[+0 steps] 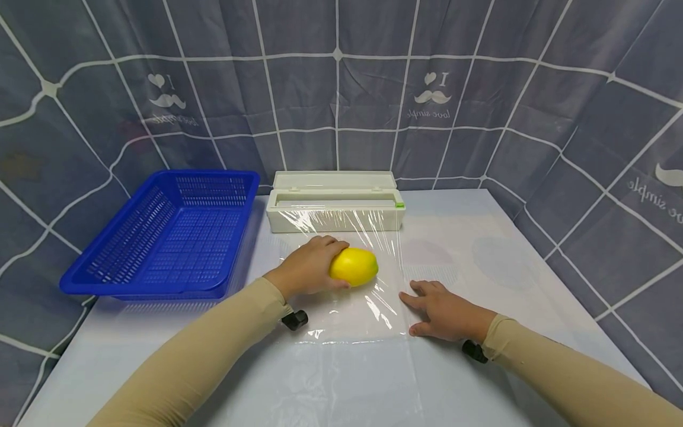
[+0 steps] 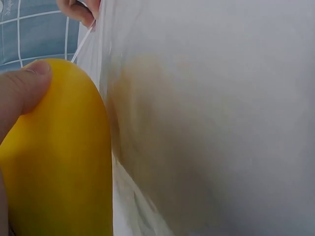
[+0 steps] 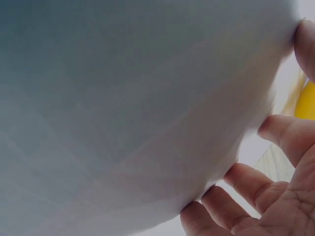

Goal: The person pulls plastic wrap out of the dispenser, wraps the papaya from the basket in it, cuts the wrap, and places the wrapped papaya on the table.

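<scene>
My left hand (image 1: 312,267) grips a smooth yellow mango (image 1: 354,267) with a greenish tip, over a sheet of clear plastic wrap (image 1: 368,314). In the left wrist view the thumb (image 2: 29,86) lies along the mango's side. The wrap stretches forward from a white wrap dispenser box (image 1: 333,220), whose lid stands up. My right hand (image 1: 445,311) rests at the wrap's right edge, its fingers spread and slightly bent. In the right wrist view those fingertips (image 3: 241,177) touch the white surface. Whether they also hold the film's edge is hard to see.
A blue slotted plastic basket (image 1: 187,237) stands at the left of the white-covered table (image 1: 512,261). A grey curtain with white lines (image 1: 368,89) hangs behind and along both sides. A green piece (image 1: 399,205) sits at the dispenser's right end.
</scene>
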The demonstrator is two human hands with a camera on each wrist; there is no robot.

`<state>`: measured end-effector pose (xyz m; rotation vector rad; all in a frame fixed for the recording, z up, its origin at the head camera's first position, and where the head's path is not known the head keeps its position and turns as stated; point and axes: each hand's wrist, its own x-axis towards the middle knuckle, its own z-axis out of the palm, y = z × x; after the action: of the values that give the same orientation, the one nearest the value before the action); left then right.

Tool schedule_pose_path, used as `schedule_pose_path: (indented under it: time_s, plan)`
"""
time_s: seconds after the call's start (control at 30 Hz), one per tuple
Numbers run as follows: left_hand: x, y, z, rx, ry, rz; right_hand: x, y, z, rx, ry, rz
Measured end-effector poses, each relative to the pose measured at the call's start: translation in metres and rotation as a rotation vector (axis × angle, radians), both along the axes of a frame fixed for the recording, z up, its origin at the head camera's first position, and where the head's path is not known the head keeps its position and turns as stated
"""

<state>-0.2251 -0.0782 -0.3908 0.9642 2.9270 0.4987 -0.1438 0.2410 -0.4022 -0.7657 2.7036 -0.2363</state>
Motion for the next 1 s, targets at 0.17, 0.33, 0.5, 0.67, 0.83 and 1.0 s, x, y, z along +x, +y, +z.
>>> schedule_pose_path:
  time_s: [0.17, 0.33, 0.5, 0.67, 0.83, 1.0]
  plan:
    - [-0.0001, -0.0006, -0.003, -0.021, -0.019, 0.006, 0.0004, -0.0015, 0.0005, 0.009, -0.014, -0.013]
    - [-0.0006, -0.0011, -0.0055, -0.021, -0.023, 0.001, 0.0001, -0.0025, 0.0006, 0.018, -0.024, -0.017]
    - [-0.0012, -0.002, -0.0071, -0.009, -0.015, -0.013, -0.0007, -0.0011, 0.0006, 0.016, -0.026, -0.016]
    - [-0.001, -0.0025, -0.0071, 0.007, -0.013, -0.025, -0.0009, 0.0005, 0.0008, 0.01, -0.028, -0.014]
    - [-0.0004, -0.0031, -0.0079, 0.008, -0.011, -0.027, -0.0007, -0.0001, 0.0012, 0.01, -0.021, -0.006]
    - [0.0, -0.0034, -0.0084, 0.002, -0.007, -0.023, -0.0006, -0.0005, 0.0011, 0.011, -0.011, 0.0]
